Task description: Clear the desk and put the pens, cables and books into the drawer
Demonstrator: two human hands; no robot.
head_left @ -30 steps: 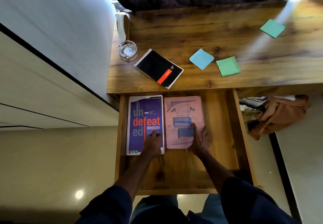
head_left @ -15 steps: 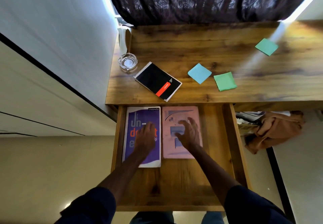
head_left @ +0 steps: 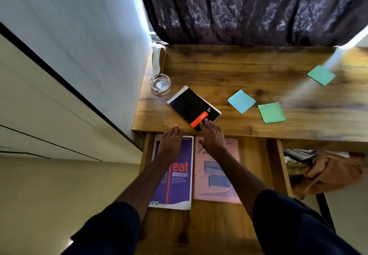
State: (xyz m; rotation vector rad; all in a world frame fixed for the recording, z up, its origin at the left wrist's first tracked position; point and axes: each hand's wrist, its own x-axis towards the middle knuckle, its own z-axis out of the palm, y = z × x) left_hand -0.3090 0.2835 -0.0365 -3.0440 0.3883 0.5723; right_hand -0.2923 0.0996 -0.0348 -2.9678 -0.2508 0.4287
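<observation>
Purple book [head_left: 179,193] half behind forearm [head_left: 147,181]

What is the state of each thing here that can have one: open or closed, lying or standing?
Drawer: pulled open.
Purple book: closed, flat in drawer, left side.
Pink book: closed, flat in drawer, beside the purple one.
Notepad: closed, flat on desk.
Ashtray: upright on desk.
Curtain: drawn shut.
Left hand: open, fingertips at desk edge.
Right hand: open, fingertips at notepad's near corner.

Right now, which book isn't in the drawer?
The black notebook: it lies on the desk, while the purple book and pink book lie in the drawer.
</observation>
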